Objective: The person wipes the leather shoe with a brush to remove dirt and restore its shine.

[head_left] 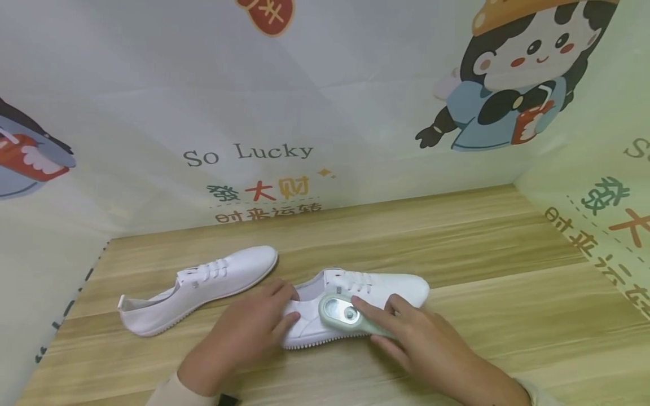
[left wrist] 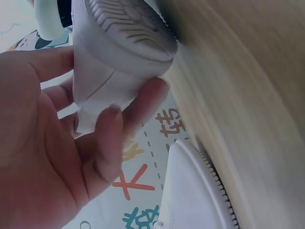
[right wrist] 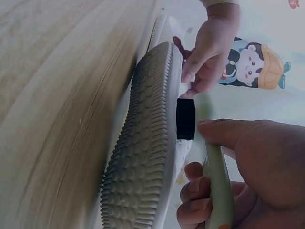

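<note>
A white lace-up shoe (head_left: 401, 286) lies tilted on the wooden surface, toe to the right. My left hand (head_left: 249, 330) grips its heel end, with fingers and thumb on either side of the heel (left wrist: 105, 76) in the left wrist view. The handle of a light green brush (head_left: 341, 312) is in my right hand (head_left: 431, 347), the forefinger along its top. Black bristles (right wrist: 186, 119) touch the shoe's side just above the sole. The right wrist view shows the textured sole (right wrist: 143, 143) raised off the surface on the near side.
A second white shoe (head_left: 249, 268) stands to the left, toe pointing right and away. Printed cloth walls (head_left: 365, 141) surround the wooden surface (head_left: 508, 242) at the back and sides. Near the left sleeve lies a small black item (head_left: 228, 400), mostly hidden.
</note>
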